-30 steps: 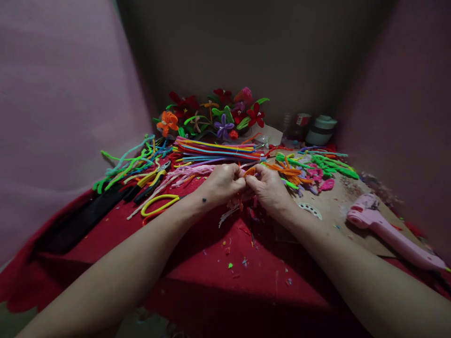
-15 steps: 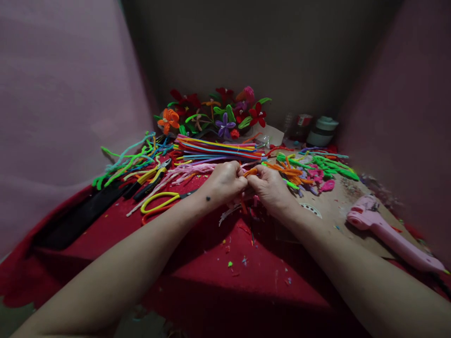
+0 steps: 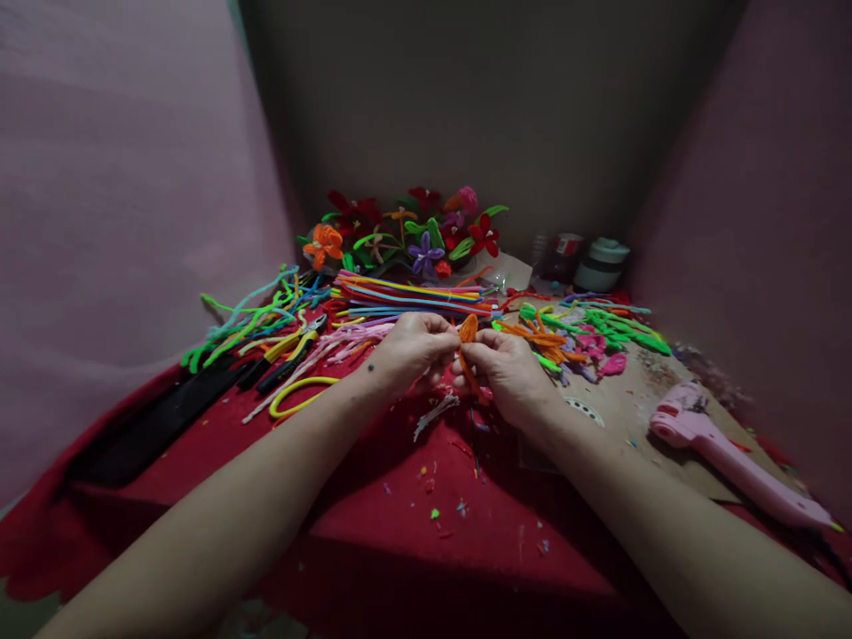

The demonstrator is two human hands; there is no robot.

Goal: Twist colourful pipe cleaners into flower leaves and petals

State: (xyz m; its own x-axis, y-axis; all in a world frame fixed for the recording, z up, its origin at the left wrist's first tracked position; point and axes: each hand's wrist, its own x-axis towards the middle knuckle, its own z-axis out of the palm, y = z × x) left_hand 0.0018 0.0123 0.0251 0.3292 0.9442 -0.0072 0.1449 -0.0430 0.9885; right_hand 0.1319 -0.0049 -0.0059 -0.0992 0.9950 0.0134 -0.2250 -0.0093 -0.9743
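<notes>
My left hand and my right hand meet over the middle of the red cloth. Both pinch an orange pipe cleaner bent into a small loop that stands up between the fingertips. Its loose end hangs down under my right hand. A bundle of straight coloured pipe cleaners lies just behind the hands. Pale pink pipe cleaners lie beside my left hand.
Finished pipe-cleaner flowers stand at the back. Green and blue pipe cleaners, pliers and a yellow loop lie left. Green, orange and pink bent pieces, a pink glue gun and jars sit right.
The hands have lifted slightly and parted a little, and the orange loop now stands up between the fingertips. The view has tilted a bit.
</notes>
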